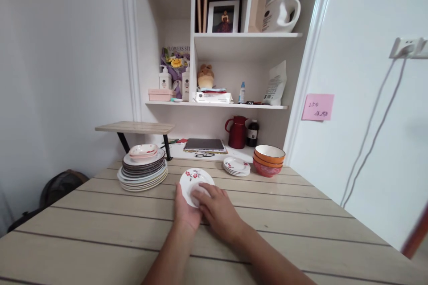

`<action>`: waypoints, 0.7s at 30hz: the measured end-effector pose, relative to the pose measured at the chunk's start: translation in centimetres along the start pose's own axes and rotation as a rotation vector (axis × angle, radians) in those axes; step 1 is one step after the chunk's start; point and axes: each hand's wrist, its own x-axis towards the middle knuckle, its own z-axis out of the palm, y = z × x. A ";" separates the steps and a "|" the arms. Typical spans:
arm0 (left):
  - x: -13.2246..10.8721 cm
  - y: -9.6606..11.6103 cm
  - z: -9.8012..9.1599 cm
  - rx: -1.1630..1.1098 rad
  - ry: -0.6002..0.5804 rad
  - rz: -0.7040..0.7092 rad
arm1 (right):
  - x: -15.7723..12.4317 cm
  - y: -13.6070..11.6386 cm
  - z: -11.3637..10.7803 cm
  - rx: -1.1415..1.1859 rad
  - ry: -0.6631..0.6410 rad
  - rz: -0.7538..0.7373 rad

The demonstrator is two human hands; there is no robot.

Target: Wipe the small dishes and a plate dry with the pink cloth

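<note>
Flowered plate (194, 179) partly hidden by right hand (218, 208); dark bottle label (252, 134) too small to read; right edge cuts reddish object (416, 235).

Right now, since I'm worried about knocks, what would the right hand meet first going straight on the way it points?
The flowered plate in the left hand, just under the right hand; beyond, probably the tall plate stack, though depth is unclear.

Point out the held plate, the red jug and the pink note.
Held plate (189, 186), head view: bare white part of its face.
Red jug (237, 133), head view: middle of its body.
Pink note (318, 107), head view: middle of the sheet.
</note>
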 end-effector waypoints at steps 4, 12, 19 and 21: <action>-0.4 -0.6 0.1 0.040 0.005 -0.076 | 0.2 -1.0 0.0 0.027 0.041 -0.067; -1.5 -2.9 1.5 0.079 -0.050 -0.197 | 0.6 2.3 -1.0 -0.111 0.182 0.099; 0.0 -0.3 0.4 -0.004 0.055 0.033 | 0.1 -0.1 0.2 0.012 0.044 -0.013; 0.2 -0.1 0.0 0.001 0.069 0.029 | 0.1 -0.6 0.4 0.049 0.034 -0.065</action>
